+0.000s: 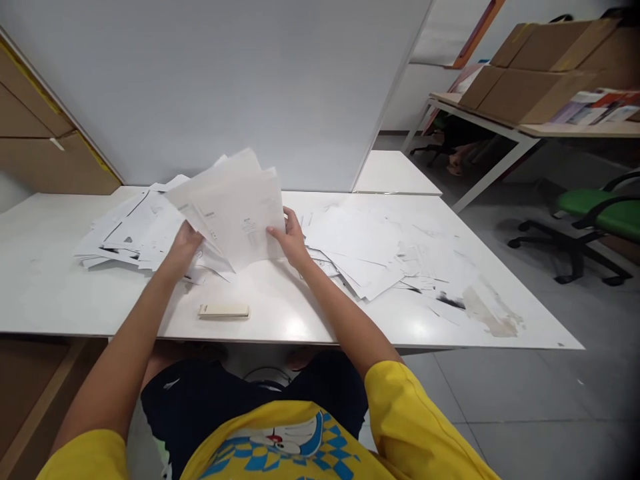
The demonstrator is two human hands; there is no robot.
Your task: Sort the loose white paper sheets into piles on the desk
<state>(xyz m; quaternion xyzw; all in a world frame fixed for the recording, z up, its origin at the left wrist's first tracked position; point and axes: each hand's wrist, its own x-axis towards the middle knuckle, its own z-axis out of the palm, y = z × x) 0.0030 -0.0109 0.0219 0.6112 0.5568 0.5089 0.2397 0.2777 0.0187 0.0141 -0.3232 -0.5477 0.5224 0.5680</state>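
In the head view, the held sheets point(230, 213) are raised just beyond the cream stapler-like object point(224, 311) on the white surface point(280, 307), gripped at their left edge by the nearly closed fingers of the left hand point(186, 245) and at their right edge between thumb and fingers of the right hand point(291, 238). Loose papers point(133, 230) are spread beyond and left of that object, and more papers point(360, 243) beyond and right.

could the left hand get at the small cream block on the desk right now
Probably yes: the block lies uncovered on the desk, just nearer the body, with nothing between. The left hand would likely have to let go of the papers first.
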